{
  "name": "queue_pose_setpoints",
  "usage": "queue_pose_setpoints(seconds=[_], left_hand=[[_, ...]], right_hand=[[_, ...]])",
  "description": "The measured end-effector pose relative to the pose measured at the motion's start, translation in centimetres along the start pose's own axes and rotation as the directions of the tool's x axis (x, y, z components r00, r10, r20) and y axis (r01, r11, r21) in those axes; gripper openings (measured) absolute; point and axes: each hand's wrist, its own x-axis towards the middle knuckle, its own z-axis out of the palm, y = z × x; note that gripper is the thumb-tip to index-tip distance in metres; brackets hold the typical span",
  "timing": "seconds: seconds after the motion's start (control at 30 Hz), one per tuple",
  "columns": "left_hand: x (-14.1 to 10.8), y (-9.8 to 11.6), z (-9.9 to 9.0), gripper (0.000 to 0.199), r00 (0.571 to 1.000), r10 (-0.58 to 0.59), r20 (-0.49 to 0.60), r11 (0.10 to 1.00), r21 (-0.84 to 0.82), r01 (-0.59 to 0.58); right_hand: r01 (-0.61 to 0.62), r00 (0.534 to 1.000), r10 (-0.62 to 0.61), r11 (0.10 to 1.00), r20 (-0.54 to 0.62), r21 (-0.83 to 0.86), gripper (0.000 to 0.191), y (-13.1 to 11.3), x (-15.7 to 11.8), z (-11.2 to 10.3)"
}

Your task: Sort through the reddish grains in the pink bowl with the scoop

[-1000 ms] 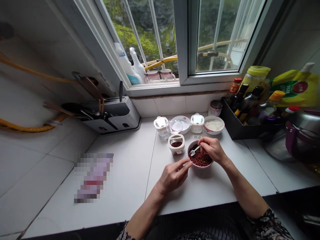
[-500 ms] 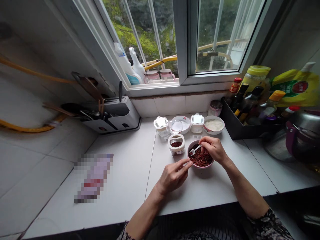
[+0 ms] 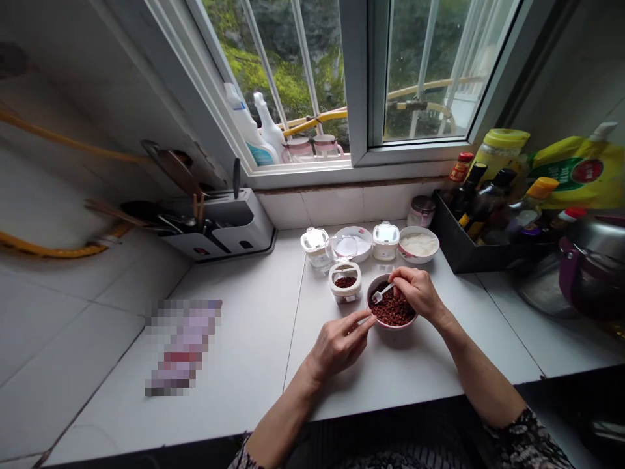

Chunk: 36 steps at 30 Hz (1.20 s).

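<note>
My right hand (image 3: pixel 414 292) pinches the handle of a small white spoon (image 3: pixel 378 296). The spoon's bowl rests among dark red dried peppercorns (image 3: pixel 395 311), which fill much of a white bowl with a pinkish rim (image 3: pixel 392 327). At the bowl's left edge, my left hand (image 3: pixel 342 342) grips the rim with its fingertips; the thumb is mostly hidden. Just left of the bowl stands a clear seasoning jar (image 3: pixel 346 294) with its lid raised and similar dark red pieces inside.
Behind are two lidded jars (image 3: pixel 315 242) (image 3: pixel 385 238), a dish of white grains (image 3: pixel 359 253) and a bowl of pale grains (image 3: pixel 418 246). A black bottle box (image 3: pixel 481 257) and steel pot (image 3: pixel 547 280) stand right. A utensil holder (image 3: pixel 244 228) and a blurred packet (image 3: pixel 185 345) are left.
The spoon's tip has shifted very slightly right inside the bowl. Both hands keep nearly the same places.
</note>
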Motion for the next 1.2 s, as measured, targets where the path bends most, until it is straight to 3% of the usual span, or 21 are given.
queue_pose_setpoints(seconds=[0.2, 0.37, 0.83, 1.03, 1.13, 1.2], left_hand=[[-0.1, -0.1, 0.1, 0.036, 1.000, 0.004, -0.001, 1.000, -0.011, -0.004], [-0.1, 0.0, 0.0, 0.033, 1.000, 0.007, -0.007, 1.000, 0.011, -0.007], [0.0, 0.0, 0.0, 0.036, 1.000, -0.002, 0.003, 1.000, 0.008, 0.002], [0.0, 0.0, 0.0, 0.036, 1.000, -0.005, 0.005, 1.000, 0.003, 0.005], [0.0, 0.1, 0.1, 0.038, 1.000, -0.005, 0.000, 1.000, 0.012, 0.005], [0.0, 0.0, 0.1, 0.037, 1.000, -0.005, -0.003, 1.000, 0.014, 0.005]], right_hand=[[-0.100, 0.995, 0.101, 0.981, 0.001, 0.165, 0.016, 0.2, 0.0, 0.0], [-0.226, 0.972, 0.235, 0.892, 0.024, 0.392, 0.016, 0.3, 0.4, -0.5], [-0.191, 0.970, 0.240, 0.844, -0.035, 0.501, 0.020, -0.2, 1.0, -0.8], [-0.004, 0.980, 0.085, 0.910, -0.177, 0.415, 0.024, -1.5, 0.8, 1.5], [0.137, 0.981, -0.109, 0.976, -0.163, 0.167, 0.021, -2.1, 0.2, 2.8], [0.288, 0.953, -0.290, 0.957, -0.083, -0.029, 0.022, -2.3, 0.0, 3.2]])
